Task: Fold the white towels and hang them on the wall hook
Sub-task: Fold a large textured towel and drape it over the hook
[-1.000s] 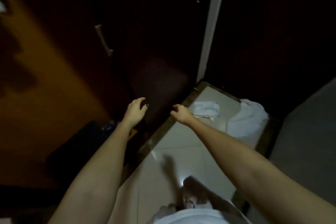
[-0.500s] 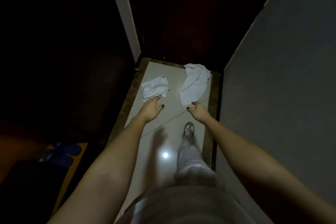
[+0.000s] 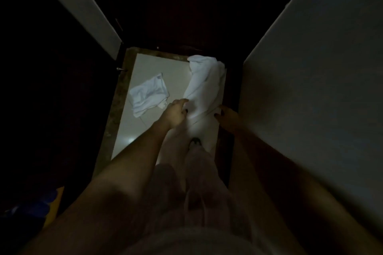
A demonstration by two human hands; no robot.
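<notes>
pick-up stage here, nothing folded and nothing hung yet. lying on the pale tiled floor at the dark end of a narrow passage: larger white towel, a long rumpled heap along the right edge just beside the grey wall, and smaller white towel, crumpled to its left and apart from it. going for the larger one first, by the look of it. left grip at the near left corner, thumb on top and fingers curled beneath, reading as a pinch on the cloth. right grip at the near right corner, deep in shadow; cannot tell whether grasping or only touching. no wall hook anywhere in view. next, probably: secure both near corners, lift straight up to unroll the heap and let it hang flat, then bring the edges together for a first fold. calls for an even hold on both sides to avoid a lopsided sag. worth minding the shoe planted just short of the towel's near edge, and the poor light.
</notes>
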